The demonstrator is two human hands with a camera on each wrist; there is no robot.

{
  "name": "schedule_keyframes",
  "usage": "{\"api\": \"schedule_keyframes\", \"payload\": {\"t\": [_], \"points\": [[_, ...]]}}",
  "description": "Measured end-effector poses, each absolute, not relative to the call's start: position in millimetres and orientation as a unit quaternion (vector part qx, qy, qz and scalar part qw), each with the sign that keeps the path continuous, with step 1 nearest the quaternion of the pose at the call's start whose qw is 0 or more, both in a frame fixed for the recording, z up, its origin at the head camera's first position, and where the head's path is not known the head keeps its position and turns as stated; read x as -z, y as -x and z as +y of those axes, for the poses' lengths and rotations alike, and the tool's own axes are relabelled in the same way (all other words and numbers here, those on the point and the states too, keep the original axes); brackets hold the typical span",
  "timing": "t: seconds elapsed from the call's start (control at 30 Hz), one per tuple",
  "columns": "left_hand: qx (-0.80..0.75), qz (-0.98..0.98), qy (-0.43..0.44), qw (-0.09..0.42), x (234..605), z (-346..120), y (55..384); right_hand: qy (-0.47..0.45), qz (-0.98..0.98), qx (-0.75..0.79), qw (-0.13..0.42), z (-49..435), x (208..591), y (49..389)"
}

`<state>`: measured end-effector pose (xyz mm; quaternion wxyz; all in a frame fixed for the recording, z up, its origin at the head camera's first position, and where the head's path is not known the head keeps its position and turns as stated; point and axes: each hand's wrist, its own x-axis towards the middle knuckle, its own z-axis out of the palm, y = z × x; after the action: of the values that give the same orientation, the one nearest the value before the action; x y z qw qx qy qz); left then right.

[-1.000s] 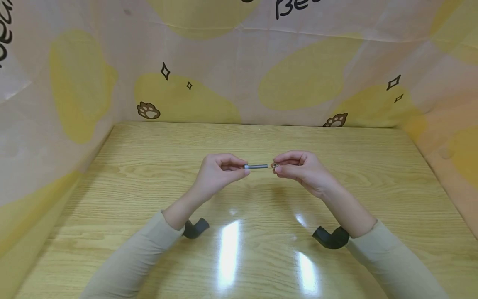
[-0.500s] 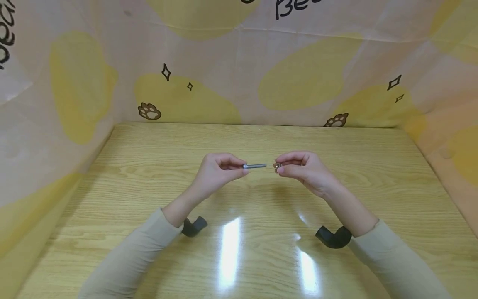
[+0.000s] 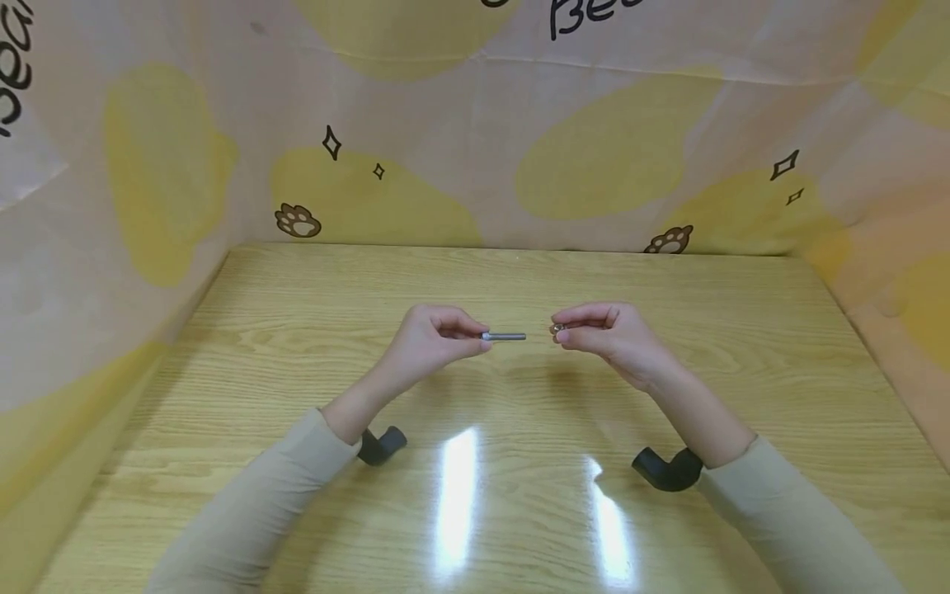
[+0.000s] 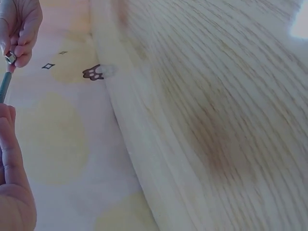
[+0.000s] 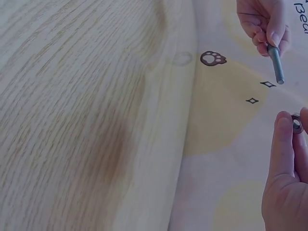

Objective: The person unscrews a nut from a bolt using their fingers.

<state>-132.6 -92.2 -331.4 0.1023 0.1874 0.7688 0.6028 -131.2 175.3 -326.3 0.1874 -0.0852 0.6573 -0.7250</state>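
My left hand (image 3: 438,337) pinches a silver bolt (image 3: 508,337) by its head, and the threaded shank points right, about level. Facing it, my right hand (image 3: 612,338) pinches a small metal nut (image 3: 558,328) between thumb and fingers. A short gap separates the bolt's tip from the nut. The right wrist view shows the nut (image 5: 297,124) with its hole visible, and the bolt (image 5: 276,65) reaching out of the left hand's fingers. In the left wrist view the nut (image 4: 10,57) appears just beyond the bolt (image 4: 5,87). Both hands are raised above the table.
A wood-grain table (image 3: 356,280) lies below, with bright light reflections near its front. Printed cloth (image 3: 445,124) hangs along the back and both sides. A black curved piece sits at the left wrist (image 3: 382,445) and another at the right wrist (image 3: 668,470).
My right hand has drawn slightly right with the nut, and the left hand slightly left with the bolt. The gap between bolt and nut has widened.
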Motion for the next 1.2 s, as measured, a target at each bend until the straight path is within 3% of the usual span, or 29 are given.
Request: {"api": "schedule_keyframes", "payload": {"t": [0.67, 1.2], "points": [[-0.565, 0.796, -0.187, 0.115, 351.2, -94.5, 148.6, 0.065, 0.684, 0.696, 0.211, 188.4, 348.2, 144.6], [-0.504, 0.83, -0.221, 0.09, 372.0, -86.2, 159.3, 0.048, 0.735, 0.643, 0.209, 187.9, 377.1, 154.1]]}}
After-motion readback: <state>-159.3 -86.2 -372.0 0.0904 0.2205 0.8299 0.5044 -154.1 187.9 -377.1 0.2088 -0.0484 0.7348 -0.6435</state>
